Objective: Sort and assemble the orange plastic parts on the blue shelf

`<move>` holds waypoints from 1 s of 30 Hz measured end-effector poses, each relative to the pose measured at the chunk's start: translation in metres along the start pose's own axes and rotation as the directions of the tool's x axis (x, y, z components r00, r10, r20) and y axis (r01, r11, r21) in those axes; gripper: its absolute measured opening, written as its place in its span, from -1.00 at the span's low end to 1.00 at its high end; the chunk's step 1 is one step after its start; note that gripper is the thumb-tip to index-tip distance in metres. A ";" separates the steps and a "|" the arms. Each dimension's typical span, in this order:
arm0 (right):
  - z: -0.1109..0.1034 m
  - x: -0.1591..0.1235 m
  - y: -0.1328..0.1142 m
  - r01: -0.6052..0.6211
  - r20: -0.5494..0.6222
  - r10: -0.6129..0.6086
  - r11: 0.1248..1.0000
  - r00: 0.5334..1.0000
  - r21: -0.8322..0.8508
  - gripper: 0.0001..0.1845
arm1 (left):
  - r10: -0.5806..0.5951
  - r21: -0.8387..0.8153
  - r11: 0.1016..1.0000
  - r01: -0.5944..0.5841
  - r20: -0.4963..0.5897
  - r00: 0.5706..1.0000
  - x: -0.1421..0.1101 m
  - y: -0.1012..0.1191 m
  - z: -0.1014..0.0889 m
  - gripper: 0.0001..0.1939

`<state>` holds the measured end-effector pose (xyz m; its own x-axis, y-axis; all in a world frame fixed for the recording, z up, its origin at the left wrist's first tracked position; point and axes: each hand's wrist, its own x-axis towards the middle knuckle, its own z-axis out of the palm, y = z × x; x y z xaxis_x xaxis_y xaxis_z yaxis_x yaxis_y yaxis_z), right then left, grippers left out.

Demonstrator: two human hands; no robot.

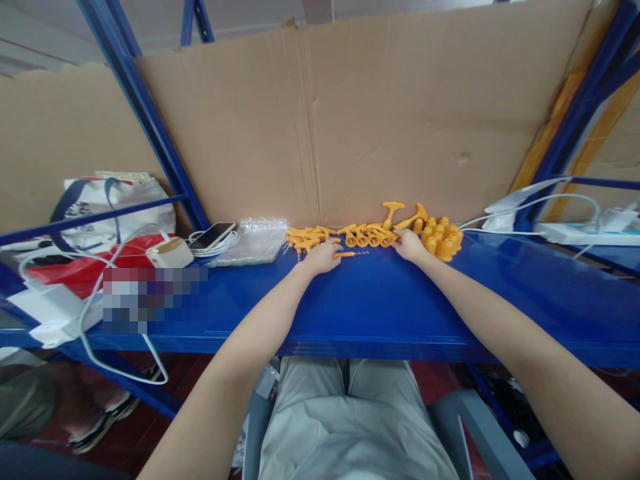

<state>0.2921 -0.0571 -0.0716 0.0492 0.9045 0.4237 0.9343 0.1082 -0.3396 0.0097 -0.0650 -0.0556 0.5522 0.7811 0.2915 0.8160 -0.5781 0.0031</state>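
Note:
At the back of the blue table, my left hand (pixel 323 258) is closed round a yellow corkscrew (pixel 346 254), whose metal spiral points right. Just behind that hand lies a pile of yellow corkscrew handles (pixel 307 236), some with spirals sticking out toward me. My right hand (pixel 410 247) has its fingers closed at the right end of a row of hollow yellow sleeves (pixel 363 241), their round open ends facing me. Its fingertips are partly hidden, and they pinch the end sleeve (pixel 386 241). Upright yellow sleeves (pixel 441 239) stand in a cluster beside my right hand.
A yellow T-shaped handle (pixel 393 212) stands against the cardboard wall (pixel 400 120). Left of the pile lie clear plastic bags (pixel 255 241), a phone (pixel 215 235) and white cables. Further left are a red bag (pixel 75 273) and a tote bag (pixel 120 210). A power strip (pixel 590 233) sits right.

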 end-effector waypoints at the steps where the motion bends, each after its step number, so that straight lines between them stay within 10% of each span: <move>1: 0.001 0.001 0.001 -0.010 -0.007 0.011 0.999 1.000 0.037 -0.52 | 0.003 0.001 1.000 -0.003 -0.002 1.000 0.000 -0.001 0.000 -0.60; 6: -0.002 0.002 -0.001 -0.046 0.001 0.046 0.994 0.999 0.098 -0.50 | 0.023 0.029 0.999 -0.022 -0.004 1.000 0.002 -0.002 0.001 -0.65; 12: -0.030 -0.009 -0.010 0.027 -0.034 -0.036 0.969 0.999 -0.246 -0.54 | -0.006 0.050 0.999 0.005 0.013 1.000 0.003 0.000 0.003 -0.71; 19: -0.059 -0.003 0.007 -0.175 -0.096 0.148 0.895 0.984 -0.409 -0.64 | -0.032 0.051 0.998 0.032 0.004 0.999 0.006 -0.003 0.006 -0.72; 24: -0.052 0.002 0.022 -0.169 0.047 0.211 0.883 0.976 -0.438 -0.59 | -0.027 0.033 0.999 0.026 0.013 1.000 0.005 -0.003 0.005 -0.72; 30: -0.036 0.007 0.017 0.088 0.358 0.004 0.966 0.934 -0.242 -0.82 | -0.067 0.012 0.998 0.067 0.042 0.997 0.003 0.002 0.000 -0.77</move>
<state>0.3215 -0.0633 -0.0441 -0.0762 0.9927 0.0935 0.9926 0.0844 -0.0876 0.0127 -0.0636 -0.0547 0.5029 0.8274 0.2501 0.8530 -0.5218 0.0111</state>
